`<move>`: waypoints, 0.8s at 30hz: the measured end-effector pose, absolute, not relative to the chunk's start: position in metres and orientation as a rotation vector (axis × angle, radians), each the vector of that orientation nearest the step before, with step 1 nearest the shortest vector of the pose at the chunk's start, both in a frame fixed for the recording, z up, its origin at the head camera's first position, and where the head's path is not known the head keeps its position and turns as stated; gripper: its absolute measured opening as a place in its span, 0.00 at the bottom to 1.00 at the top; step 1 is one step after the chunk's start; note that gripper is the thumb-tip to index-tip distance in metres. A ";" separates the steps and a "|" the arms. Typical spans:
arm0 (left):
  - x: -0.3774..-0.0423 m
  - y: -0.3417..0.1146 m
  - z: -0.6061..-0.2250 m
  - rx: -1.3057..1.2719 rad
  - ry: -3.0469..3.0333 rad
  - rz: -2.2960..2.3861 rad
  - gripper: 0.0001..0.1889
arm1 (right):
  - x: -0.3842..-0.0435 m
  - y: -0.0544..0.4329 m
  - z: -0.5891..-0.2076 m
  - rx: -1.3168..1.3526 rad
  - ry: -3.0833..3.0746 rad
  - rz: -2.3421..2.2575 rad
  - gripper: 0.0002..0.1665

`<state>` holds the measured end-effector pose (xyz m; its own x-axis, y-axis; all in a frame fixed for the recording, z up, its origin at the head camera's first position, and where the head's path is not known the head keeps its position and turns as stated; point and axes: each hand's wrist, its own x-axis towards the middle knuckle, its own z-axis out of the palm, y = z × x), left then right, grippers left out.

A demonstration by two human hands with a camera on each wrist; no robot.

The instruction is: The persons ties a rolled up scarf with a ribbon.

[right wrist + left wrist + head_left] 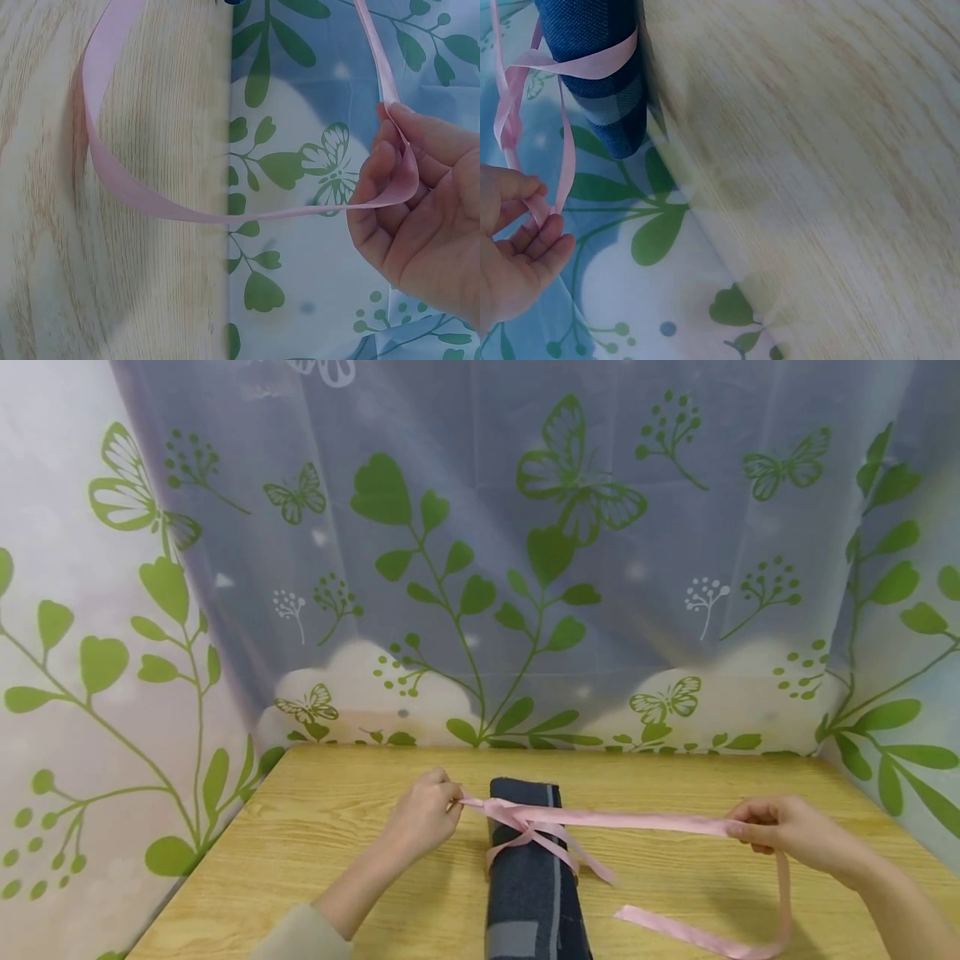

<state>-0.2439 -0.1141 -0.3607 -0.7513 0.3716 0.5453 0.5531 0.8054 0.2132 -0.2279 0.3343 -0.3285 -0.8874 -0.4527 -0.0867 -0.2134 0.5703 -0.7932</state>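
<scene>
A dark blue cloth roll (525,893) with grey stripes lies on the table, pointing away from me. Pink ribbon (622,818) is wrapped round it and crosses in a knot near its far end. Just left of the knot, my left hand (427,810) pinches a short length of the ribbon; in the left wrist view a loop (568,161) runs down to these fingers. Out to the right, my right hand (795,835) pinches the long part, stretched nearly straight from the knot. Below that hand the tail (157,206) curves down and back across the table.
The wooden table (315,827) runs back to a hanging curtain (465,568) printed with green leaves and butterflies. Similar printed cloth (67,610) covers the left and right sides. One loose ribbon end (596,864) sticks out right of the roll.
</scene>
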 end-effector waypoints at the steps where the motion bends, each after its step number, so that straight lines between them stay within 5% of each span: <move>1: -0.244 -0.115 -0.360 -0.682 -2.512 -0.502 0.02 | -0.228 0.335 -0.329 -0.547 2.531 -1.217 0.16; 24: -0.243 -0.141 -0.350 -0.563 -2.692 -0.733 0.04 | -0.230 0.337 -0.334 -0.596 2.460 -1.268 0.16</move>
<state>-0.2433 -0.1411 -0.3502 -0.8801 0.2909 0.3752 0.4410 0.7937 0.4191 -0.2300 0.3372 -0.3344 -0.8654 -0.4943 -0.0818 -0.2202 0.5219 -0.8241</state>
